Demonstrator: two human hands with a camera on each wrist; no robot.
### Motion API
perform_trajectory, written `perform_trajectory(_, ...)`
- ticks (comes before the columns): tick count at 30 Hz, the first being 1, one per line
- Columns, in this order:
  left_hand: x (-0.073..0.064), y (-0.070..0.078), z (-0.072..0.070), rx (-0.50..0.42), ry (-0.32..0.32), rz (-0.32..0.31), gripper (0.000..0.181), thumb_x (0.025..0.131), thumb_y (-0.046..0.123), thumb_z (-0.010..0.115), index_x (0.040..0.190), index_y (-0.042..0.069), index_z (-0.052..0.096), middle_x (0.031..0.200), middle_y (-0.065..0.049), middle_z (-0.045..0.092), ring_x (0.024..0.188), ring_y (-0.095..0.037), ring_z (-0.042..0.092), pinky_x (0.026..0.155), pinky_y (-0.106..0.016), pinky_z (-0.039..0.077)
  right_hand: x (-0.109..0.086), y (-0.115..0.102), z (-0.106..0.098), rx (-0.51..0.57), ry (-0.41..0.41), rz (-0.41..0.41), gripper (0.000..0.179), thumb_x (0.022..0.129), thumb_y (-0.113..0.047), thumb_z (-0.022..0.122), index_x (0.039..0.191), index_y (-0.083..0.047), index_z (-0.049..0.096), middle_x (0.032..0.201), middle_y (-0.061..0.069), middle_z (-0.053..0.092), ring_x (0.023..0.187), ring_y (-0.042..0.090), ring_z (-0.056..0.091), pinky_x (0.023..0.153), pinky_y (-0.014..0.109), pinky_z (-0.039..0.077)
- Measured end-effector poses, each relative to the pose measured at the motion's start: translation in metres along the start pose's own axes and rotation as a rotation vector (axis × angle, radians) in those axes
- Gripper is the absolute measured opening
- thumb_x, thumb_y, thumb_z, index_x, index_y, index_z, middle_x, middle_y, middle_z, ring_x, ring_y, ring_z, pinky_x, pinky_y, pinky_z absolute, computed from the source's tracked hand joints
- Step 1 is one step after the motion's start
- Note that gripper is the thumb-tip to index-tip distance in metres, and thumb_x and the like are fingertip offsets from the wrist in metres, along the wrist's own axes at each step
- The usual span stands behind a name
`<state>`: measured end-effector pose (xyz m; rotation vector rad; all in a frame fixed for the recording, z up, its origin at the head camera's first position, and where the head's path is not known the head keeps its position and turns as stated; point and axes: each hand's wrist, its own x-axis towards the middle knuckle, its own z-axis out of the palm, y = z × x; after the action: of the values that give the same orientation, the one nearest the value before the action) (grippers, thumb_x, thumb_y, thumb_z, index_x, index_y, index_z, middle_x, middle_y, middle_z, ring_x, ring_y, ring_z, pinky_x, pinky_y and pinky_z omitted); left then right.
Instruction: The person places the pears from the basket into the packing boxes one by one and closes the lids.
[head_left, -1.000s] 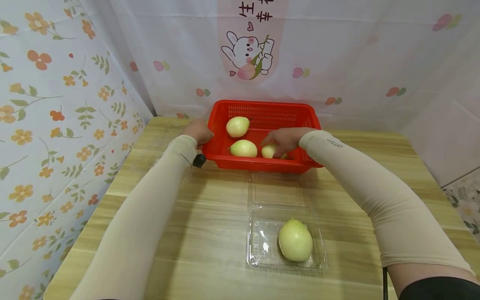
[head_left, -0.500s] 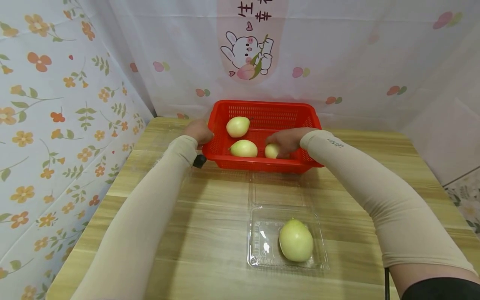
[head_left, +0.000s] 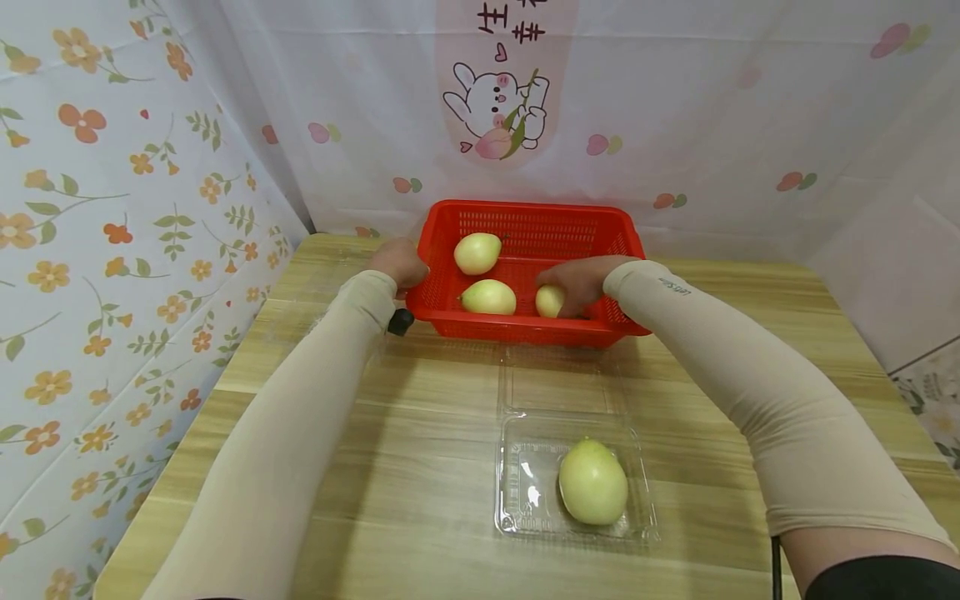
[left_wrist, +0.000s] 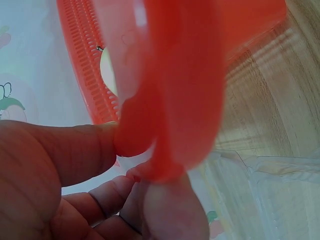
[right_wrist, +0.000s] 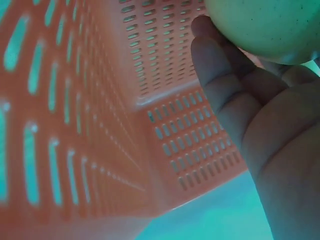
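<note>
A red plastic basket (head_left: pixel 517 332) stands at the back of the table. My left hand (head_left: pixel 401 263) pinches its left rim; in the left wrist view the thumb and fingers (left_wrist: pixel 92 150) close on the red edge. Inside the basket, my right hand (head_left: pixel 576 282) grips a pale yellow pear (head_left: pixel 550 302), its fingers curled around the fruit. The right wrist view has this speckled pear (right_wrist: pixel 265 25) against the fingers. Two other pears lie to its left, one pear (head_left: pixel 477 253) at the back and one pear (head_left: pixel 488 297) in front.
An opened clear plastic box (head_left: pixel 525 521) lies in front of the basket, holding a greenish pear (head_left: pixel 593 482). More clear plastic (head_left: pixel 300 287) lies at the table's left, partly behind the left arm. A printed curtain (head_left: pixel 360 108) hangs behind the table.
My right hand has moved slightly right inside the basket, its fingers closing round the pear, which has shifted right with it. The left hand stays on the rim.
</note>
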<state>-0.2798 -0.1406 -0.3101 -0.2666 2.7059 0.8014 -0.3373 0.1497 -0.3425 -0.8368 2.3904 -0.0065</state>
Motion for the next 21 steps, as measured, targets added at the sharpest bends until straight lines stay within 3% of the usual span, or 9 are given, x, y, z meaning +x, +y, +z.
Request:
perform_trajectory(12,0.0049,-0.0047,-0.0002,0.013,0.011,0.015,0.021,0.091,0.006,0.051,0.108,-0.003,0.06,0.092,-0.014,0.057,0.059,-0.02,0.052,0.052,-0.026,0.05,-0.0026,0.006,-0.0048,0.036,0.034,0.034,0.06,0.075,-0.022,0.078,0.13,-0.021,0.055,0.114,0.005,0.057,0.103,0.026,0.053,0.086,0.041,0.048)
perform_trajectory(21,0.0031,-0.0025,0.0003,0.021,0.016,0.016,0.022,0.091,0.007,0.052,0.109,-0.003,0.06,0.093,-0.015,0.058,0.061,-0.021,0.052,0.053,-0.026,0.05,-0.0045,0.0047,-0.004,0.067,0.04,0.059,0.06,0.082,-0.014,0.076,0.133,-0.023,0.047,0.123,0.006,0.051,0.109,0.028,0.049,0.088,0.042,0.045)
